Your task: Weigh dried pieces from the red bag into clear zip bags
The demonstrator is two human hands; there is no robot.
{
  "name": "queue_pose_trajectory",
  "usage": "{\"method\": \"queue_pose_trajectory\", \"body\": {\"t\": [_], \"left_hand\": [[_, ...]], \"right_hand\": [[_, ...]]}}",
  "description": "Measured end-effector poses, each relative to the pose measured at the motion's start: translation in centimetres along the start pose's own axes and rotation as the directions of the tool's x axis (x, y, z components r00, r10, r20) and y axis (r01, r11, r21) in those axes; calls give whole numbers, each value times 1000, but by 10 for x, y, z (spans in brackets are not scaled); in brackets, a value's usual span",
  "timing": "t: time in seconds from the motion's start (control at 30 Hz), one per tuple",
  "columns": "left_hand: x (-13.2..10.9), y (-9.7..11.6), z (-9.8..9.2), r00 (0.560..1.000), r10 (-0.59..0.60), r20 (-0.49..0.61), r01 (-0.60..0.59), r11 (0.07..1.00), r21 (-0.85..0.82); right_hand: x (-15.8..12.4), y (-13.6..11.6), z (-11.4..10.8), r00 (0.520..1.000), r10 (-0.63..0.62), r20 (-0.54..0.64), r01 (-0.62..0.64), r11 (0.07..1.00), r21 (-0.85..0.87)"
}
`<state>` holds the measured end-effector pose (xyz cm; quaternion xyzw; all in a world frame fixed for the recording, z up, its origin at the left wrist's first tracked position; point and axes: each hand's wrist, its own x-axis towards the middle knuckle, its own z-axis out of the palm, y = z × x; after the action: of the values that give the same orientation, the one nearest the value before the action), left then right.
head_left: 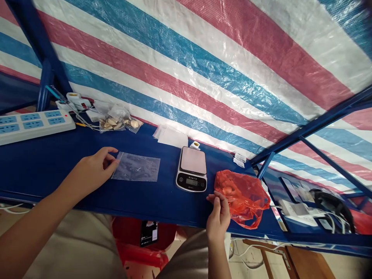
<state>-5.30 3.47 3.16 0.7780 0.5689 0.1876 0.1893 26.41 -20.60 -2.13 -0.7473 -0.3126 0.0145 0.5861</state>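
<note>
Clear plastic baggie (138, 168) lies just right of the nearer left hand (97, 167), long axis sideways, right hand (218, 215) farther off, both grips loosely spread.

A makeshift work corner. We recognise it by the striped plastic sheeting (186, 66) behind a narrow blue bench (162, 205), the blue metal frame (45, 85), the power strip (37, 124), and a digital scale (193, 161) near a clear bag (138, 166). Whether home or small workshop, we cannot tell from this view.

The legwear (78, 248) is beige, plain and softly creased; the forearms (219, 254) and fingers (108, 150) are bare.
</note>
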Motion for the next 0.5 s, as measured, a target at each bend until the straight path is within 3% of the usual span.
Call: {"method": "queue_pose_trajectory", "body": {"t": [0.17, 0.33, 0.5], "left_hand": [[10, 7, -6, 986, 155, -59, -154, 988, 33], [22, 16, -10, 922, 360, -139, -344, 930, 127], [45, 47, -30, 873, 465, -147, -443, 882, 163]], "right_hand": [[-4, -4, 4, 998, -10, 68, 14, 998, -61], [-6, -7, 4, 997, -16, 77, 23, 996, -91], [-5, -7, 4, 996, -22, 83, 31, 993, -113]]}}
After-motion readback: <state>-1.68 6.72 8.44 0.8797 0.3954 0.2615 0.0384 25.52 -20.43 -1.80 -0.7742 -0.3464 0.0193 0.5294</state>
